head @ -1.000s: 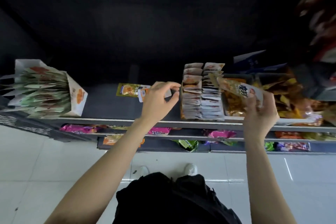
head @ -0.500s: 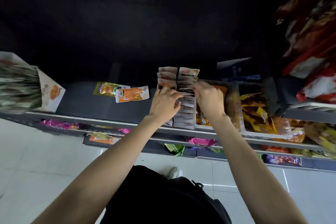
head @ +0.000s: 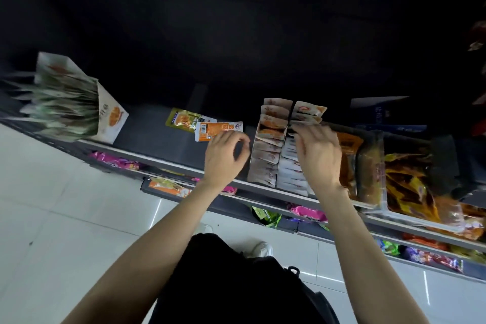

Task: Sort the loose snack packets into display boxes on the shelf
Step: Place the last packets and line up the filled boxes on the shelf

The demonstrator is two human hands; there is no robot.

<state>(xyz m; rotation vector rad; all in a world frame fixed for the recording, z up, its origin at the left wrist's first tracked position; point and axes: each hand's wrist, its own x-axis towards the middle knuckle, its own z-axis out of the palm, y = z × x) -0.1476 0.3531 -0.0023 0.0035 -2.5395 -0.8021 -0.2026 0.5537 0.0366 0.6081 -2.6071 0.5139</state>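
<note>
Left hand: your left hand (head: 223, 158) hovers with fingers loosely curled, holding nothing, beside the orange packet (head: 218, 130) lying loose on the shelf (head: 157, 137).
Right hand: your right hand (head: 319, 158) rests with fingers spread on packets inside the display box (head: 278, 147).
</note>
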